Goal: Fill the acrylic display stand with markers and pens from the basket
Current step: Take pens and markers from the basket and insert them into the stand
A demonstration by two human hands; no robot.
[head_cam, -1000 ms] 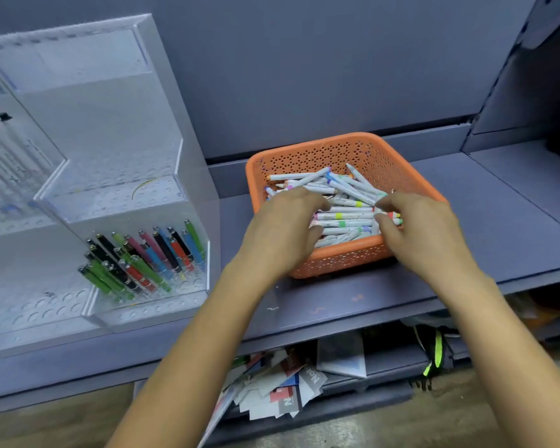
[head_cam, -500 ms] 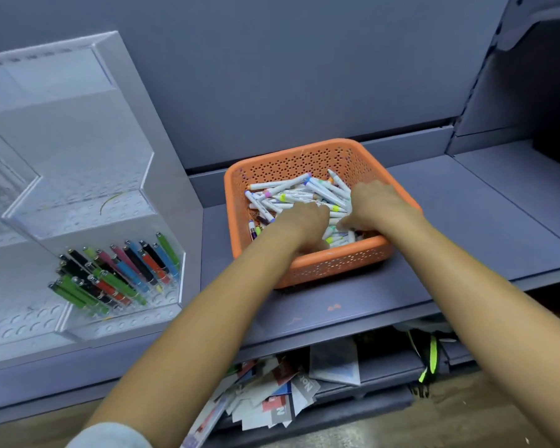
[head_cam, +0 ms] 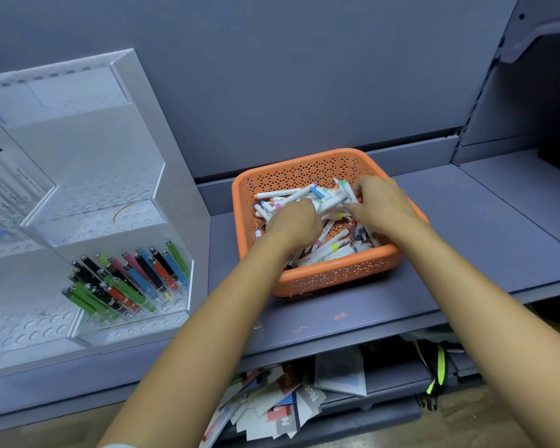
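left hand (head_cam: 293, 221) grip: clasps smooth white markers (head_cam: 328, 202) | right hand (head_cam: 382, 205) grip: same bundle | perforated orange plastic basket (head_cam: 337, 274)

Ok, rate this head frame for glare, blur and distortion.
Head view: wide-angle distortion skews the shelf edge and tilts the acrylic display stand; pale glare washes the stand's upper panels; the left hand, right hand and markers in the orange basket look slightly soft; light is even, shadows faint.

A single wide-angle view from the wearer's head looks forward and down at the grey shelf (head_cam: 466, 227), close over the orange basket (head_cam: 337, 278) at centre, with the acrylic display stand (head_cam: 94, 140) at the left edge.
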